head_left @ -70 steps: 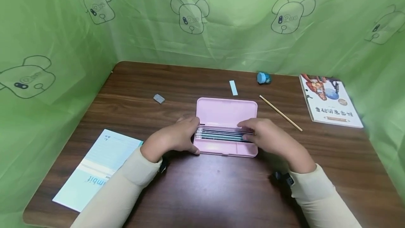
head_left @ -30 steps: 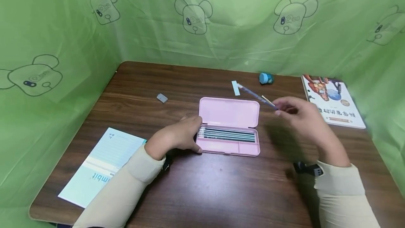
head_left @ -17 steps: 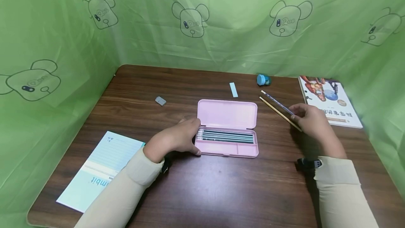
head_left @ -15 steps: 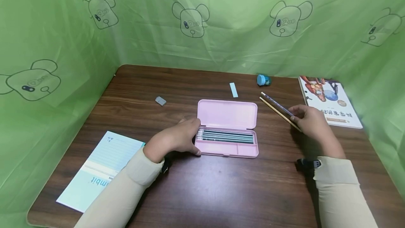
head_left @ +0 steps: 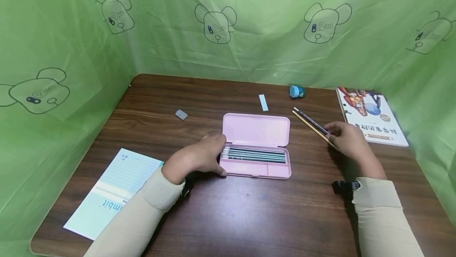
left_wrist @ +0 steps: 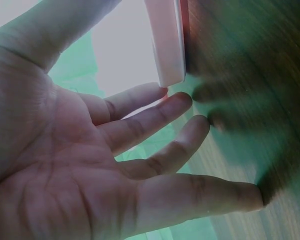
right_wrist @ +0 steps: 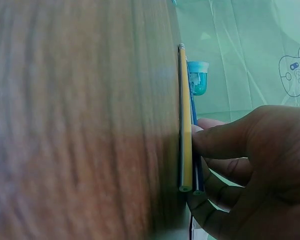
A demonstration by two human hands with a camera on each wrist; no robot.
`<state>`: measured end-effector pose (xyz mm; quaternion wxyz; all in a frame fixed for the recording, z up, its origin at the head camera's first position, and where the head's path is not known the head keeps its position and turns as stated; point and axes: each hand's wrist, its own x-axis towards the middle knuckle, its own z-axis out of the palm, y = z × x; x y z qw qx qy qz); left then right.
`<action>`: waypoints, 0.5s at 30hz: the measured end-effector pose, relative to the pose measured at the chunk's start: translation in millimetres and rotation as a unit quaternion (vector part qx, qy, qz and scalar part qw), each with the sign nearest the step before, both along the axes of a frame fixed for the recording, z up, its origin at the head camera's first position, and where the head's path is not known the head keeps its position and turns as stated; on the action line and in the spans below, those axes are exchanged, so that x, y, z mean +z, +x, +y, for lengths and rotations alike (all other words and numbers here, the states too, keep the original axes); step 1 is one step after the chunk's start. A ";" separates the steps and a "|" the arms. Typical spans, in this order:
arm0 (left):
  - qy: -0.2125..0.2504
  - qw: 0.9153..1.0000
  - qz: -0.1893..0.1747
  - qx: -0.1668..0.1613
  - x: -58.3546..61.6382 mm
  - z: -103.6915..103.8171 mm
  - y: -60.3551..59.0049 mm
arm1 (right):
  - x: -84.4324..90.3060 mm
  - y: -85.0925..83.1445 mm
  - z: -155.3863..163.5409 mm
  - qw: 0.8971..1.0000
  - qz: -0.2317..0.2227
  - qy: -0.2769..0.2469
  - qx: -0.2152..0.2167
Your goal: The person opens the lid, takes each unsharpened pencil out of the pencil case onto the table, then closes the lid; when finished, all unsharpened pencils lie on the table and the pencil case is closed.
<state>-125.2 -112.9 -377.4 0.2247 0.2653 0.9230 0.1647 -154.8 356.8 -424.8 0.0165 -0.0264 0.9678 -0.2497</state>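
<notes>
A flat pink plastic pencil case (head_left: 255,146) lies open in the middle of the head view on the dark brown wooden bench (head_left: 249,209), its lid folded back toward the top of the frame. The long upper compartment of its tray holds a row of dark green pencils (head_left: 253,153) lying side by side, their pale ends toward the left; the lower strip, split by a divider into a long and a short section, shows only pink plastic. The left hand (head_left: 195,160) rests at the case's left end with relaxed, nearly straight fingers touching the case's edge, as the left wrist view shows with the fingertips (left_wrist: 182,100) against the pink corner. To the right of the case, well apart from it, the right hand (head_left: 347,140) pinches a dark blue patterned pencil (head_left: 310,120) between thumb and fingers; it lies flat on the bench just beside a plain yellow wooden pencil (head_left: 313,128), both slanting toward the upper left. In the right wrist view the two pencils lie touching, with the thumb pressed against them. A small round blue sharpener (head_left: 296,91) stands beyond their far ends, toward the top of the frame.
</notes>
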 end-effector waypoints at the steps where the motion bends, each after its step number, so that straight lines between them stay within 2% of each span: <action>1: 0.000 1.000 -0.001 0.000 0.0 -0.2 0.3 | 0.3 0.0 -0.3 1.000 -0.002 0.000 0.000; 12: 0.005 1.000 -0.002 -0.003 0.4 -1.7 1.3 | 3.2 1.2 -2.2 1.000 0.000 0.002 0.009; 15: 0.004 1.000 0.000 -0.005 0.5 -1.8 0.4 | 7.9 3.4 -5.1 1.000 0.014 0.007 0.008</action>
